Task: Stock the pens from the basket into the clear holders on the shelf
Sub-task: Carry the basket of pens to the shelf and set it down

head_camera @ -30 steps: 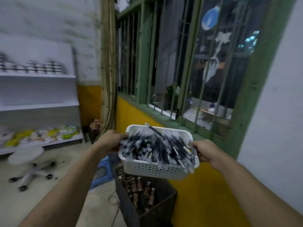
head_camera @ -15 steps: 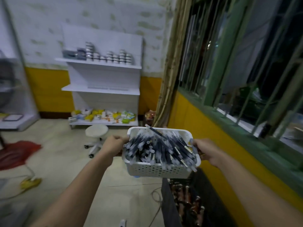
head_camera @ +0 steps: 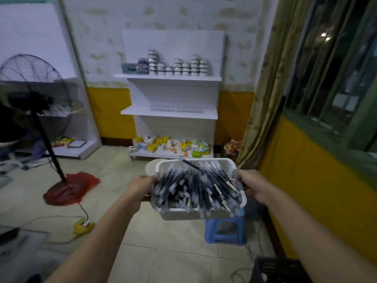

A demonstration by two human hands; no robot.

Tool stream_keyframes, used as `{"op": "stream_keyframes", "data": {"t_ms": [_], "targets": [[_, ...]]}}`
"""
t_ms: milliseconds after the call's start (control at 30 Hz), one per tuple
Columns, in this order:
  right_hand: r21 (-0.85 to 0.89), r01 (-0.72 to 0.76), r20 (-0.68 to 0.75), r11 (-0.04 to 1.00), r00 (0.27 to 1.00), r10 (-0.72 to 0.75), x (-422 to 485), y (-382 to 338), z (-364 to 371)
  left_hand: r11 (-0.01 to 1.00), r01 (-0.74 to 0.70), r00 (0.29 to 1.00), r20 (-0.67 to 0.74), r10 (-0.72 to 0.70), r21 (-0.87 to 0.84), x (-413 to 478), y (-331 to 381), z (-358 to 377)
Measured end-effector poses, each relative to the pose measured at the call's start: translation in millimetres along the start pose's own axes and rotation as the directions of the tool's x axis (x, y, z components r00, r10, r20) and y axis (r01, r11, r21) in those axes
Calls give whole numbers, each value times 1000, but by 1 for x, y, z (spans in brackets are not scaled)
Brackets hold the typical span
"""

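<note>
A white perforated basket (head_camera: 183, 215) full of several dark pens (head_camera: 195, 186) hangs in front of me at chest height. My left hand (head_camera: 140, 185) grips its left rim and my right hand (head_camera: 252, 185) grips its right rim. Straight ahead, against the far wall, stands a white shelf unit (head_camera: 171, 114). Low clear holders (head_camera: 175, 109) lie on its middle shelf, small and blurred. Stacked white containers fill its top shelf and coloured packets its bottom shelf.
A standing fan (head_camera: 34, 92) on a red base (head_camera: 65, 189) is at the left, with a cable and yellow power strip (head_camera: 83, 225) on the floor. A blue stool (head_camera: 224, 231) and a dark crate (head_camera: 279, 270) sit at the right below the barred window. A white round stool (head_camera: 150, 167) shows behind the basket.
My view has swung left from the window to face the shelf unit. Both hands keep hold of the basket, which stays in front of me.
</note>
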State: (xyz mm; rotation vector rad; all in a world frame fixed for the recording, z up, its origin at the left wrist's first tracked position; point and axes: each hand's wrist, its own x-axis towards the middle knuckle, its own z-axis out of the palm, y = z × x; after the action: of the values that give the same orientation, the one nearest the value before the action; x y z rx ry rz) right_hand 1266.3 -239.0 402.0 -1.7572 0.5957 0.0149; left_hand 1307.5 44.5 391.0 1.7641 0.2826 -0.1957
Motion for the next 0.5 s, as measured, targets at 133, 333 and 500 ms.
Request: {"op": "stream_keyframes", "data": {"t_ms": [133, 333, 500], "targets": [[-16, 27, 70, 999, 997, -26, 65, -42, 32, 998, 23, 998, -62, -26, -50, 52, 18, -13], [-65, 40, 172, 997, 985, -28, 133, -81, 94, 992, 78, 986, -139, -92, -103, 128, 27, -45], [-101, -14, 195, 995, 980, 33, 207, -100, 157, 984, 119, 980, -146, -138, -134, 222, 29, -71]]}}
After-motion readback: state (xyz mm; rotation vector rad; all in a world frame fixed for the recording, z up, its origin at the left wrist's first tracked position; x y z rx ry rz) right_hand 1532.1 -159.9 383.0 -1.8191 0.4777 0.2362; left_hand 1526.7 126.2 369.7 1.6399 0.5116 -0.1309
